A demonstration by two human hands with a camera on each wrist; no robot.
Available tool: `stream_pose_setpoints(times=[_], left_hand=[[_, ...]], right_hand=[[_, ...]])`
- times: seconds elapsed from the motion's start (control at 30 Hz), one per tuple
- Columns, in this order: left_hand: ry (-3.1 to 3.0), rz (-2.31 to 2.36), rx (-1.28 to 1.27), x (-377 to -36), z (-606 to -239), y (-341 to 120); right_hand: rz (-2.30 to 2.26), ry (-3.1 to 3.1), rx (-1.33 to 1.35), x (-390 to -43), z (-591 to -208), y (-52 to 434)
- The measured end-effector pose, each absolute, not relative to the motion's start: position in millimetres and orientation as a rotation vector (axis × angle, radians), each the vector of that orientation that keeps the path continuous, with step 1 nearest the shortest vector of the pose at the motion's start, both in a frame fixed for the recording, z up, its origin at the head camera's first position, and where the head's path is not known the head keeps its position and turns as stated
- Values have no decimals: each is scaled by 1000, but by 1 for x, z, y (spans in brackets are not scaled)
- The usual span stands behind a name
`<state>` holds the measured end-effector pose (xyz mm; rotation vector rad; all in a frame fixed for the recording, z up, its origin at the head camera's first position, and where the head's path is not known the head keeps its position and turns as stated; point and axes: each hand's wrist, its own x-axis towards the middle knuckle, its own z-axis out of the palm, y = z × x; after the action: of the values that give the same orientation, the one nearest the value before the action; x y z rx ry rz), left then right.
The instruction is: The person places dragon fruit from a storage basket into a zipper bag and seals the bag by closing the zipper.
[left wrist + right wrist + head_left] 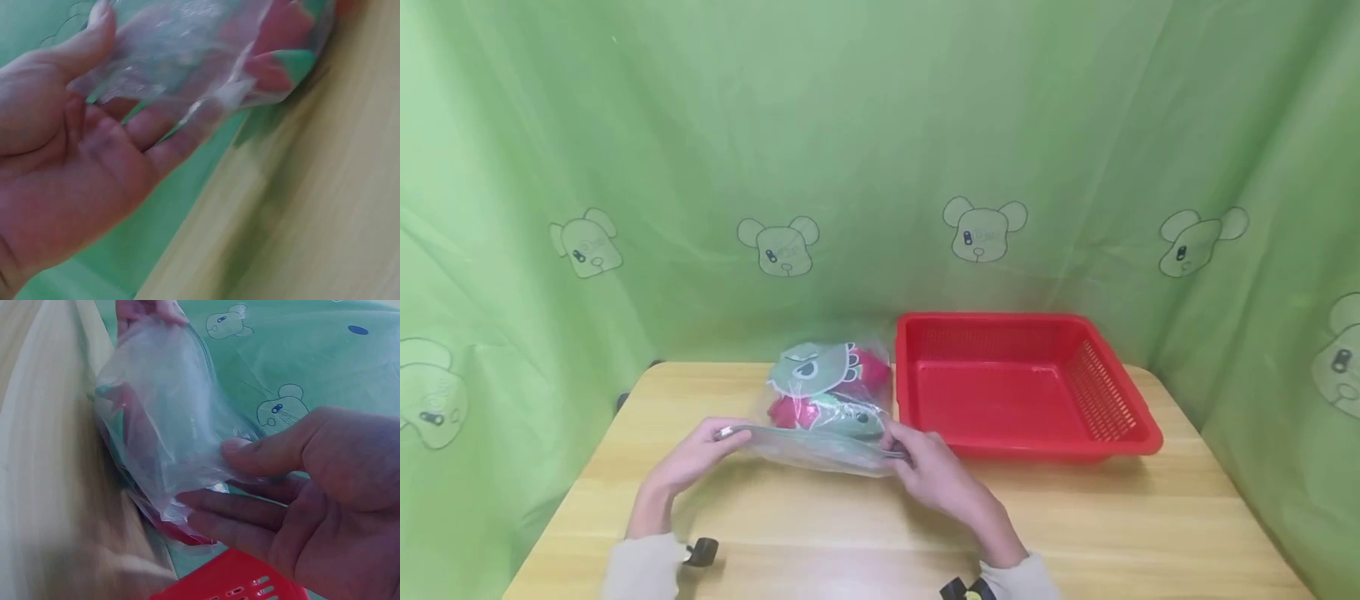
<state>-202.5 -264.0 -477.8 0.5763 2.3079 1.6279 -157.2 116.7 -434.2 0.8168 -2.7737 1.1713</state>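
Observation:
A clear zip bag (820, 448) stands on the wooden table, its mouth edge turned toward me. Inside it are pink and green items printed with cartoon eyes and teeth (812, 371); their exact kind cannot be told through the plastic. My left hand (696, 454) pinches the left end of the bag's mouth between thumb and fingers. At the opposite end, my right hand (936, 471) pinches the other corner, thumb on top. In the right wrist view, the bag's plastic (181, 412) stretches between both hands.
Just right of the bag sits a red plastic basket (1000, 408) with slotted walls and nothing in it. Beneath everything is the light wooden table (820, 542). A green curtain (880, 150) with bear-head prints hangs behind and at both sides.

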Motion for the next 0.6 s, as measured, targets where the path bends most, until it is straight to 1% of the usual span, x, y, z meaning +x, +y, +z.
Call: stream_pose_setpoints(times=[0.23, 0.43, 0.6], left_hand=[[2207, 1516, 700, -196, -471, -278], [2137, 1484, 792, -195, -477, -279], [2168, 1477, 767, -195, -484, -269]], right_hand=[[1205, -2751, 911, -155, -432, 123], [1160, -2743, 1019, -151, -439, 129], [1101, -2725, 1073, -151, -447, 130]])
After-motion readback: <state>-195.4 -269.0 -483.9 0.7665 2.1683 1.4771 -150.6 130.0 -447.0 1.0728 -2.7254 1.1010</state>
